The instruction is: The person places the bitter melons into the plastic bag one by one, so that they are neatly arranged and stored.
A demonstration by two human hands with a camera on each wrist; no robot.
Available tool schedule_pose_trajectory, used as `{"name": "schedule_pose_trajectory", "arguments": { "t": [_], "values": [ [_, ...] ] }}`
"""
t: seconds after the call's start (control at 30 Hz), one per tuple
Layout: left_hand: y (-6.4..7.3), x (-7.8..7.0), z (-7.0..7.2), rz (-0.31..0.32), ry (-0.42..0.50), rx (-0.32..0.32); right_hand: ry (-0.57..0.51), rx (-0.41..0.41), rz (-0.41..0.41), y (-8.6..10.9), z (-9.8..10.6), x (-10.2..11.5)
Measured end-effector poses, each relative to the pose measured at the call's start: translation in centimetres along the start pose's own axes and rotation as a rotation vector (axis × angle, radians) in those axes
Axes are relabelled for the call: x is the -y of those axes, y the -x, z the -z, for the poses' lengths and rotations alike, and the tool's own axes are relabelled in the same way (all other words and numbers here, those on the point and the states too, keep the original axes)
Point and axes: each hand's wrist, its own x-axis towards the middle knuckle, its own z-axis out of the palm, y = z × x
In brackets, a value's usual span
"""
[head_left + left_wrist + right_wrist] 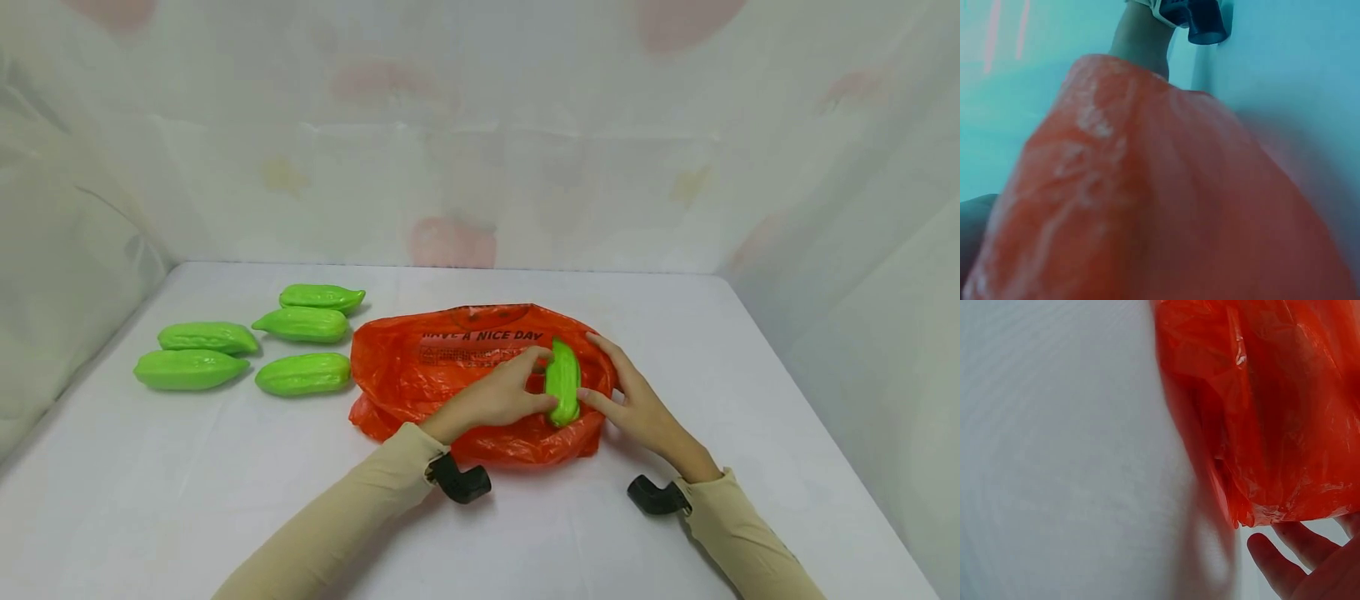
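Left hand (506, 395) pinches a gourd (563, 383) inside the bag (393, 367); right hand (639, 410) grips the rim (411, 319); five gourds (302, 324) lie left of it.

Behind the bare left hand (513, 393), a long beige sleeve (341, 521) with a black, bent, tube-shaped camera (463, 482) at its cuff; behind the right hand (637, 412), a matching sleeve (738, 529) and second camera (654, 496).

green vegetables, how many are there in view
6 green vegetables: one at the red bag's opening, three just left of the bag, one behind another, and two farther left. Others may be hidden inside the bag.
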Motion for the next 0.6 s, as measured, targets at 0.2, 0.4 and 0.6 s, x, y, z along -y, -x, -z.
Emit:
{"name": "schedule_pose_trajectory", "arguments": {
  "t": [0.2,0.4,0.6],
  "values": [
    [0.57,-0.20,0.55,-0.001,0.002,0.003,-0.002,-0.002,0.005,0.08,0.02,0.03],
    [0.70,-0.10,0.71,0.003,-0.022,0.000,-0.003,0.000,0.010,0.01,-0.04,-0.08],
    [0.72,-0.01,0.68,0.037,-0.054,-0.008,-0.010,0.000,0.005,0.03,-0.08,0.00]
  ]
}}
